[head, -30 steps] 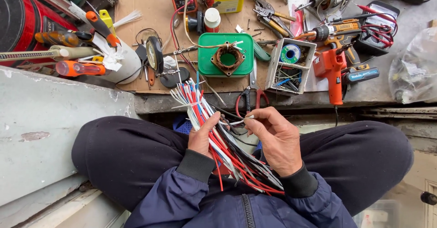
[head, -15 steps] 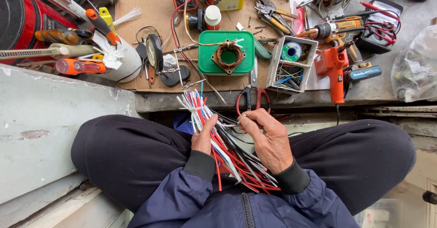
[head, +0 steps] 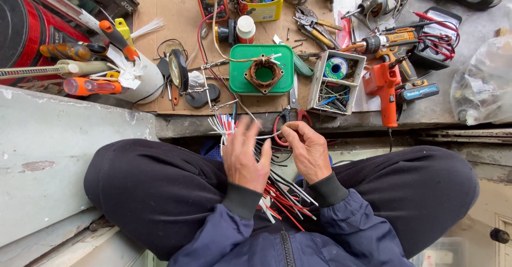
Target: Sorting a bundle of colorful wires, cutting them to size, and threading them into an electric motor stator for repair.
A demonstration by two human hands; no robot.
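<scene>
In the head view, we are sitting cross-legged and sorting a bundle of thin sleeves (head: 277, 192), red, white and grey, that is lying across our lap between the two hands. Our left hand (head: 244, 158) is lying spread and flat over the bundle, fingers wide and a little blurred, pressing the strands down rather than gripping them; the splayed white and red tips are sticking out just beyond its fingertips. Our right hand (head: 306, 150) is curled narrow, pinching one pale strand (head: 269, 136) that is arching across toward the left fingers.

We are judging this to be the picking-out step: one strand is being separated from the rest while the others are being held still. The next move is calling for a steady pinch on that single strand and a firm press on the bundle, so its neighbours are not dragging along with it.

The bundle itself is looking loose and fanned at both ends, the strands stiff and straight, crossing each other under our wrists.

Beyond our knees, on a sheet of cardboard (head: 160, 16), a green square lid (head: 237, 75) is carrying a brown coil former (head: 263, 74). Red-handled scissors (head: 290, 119) are lying just past our right fingers, near a small white box (head: 320, 72) holding a solder reel, and an orange drill (head: 385, 83) is standing beside it.
</scene>
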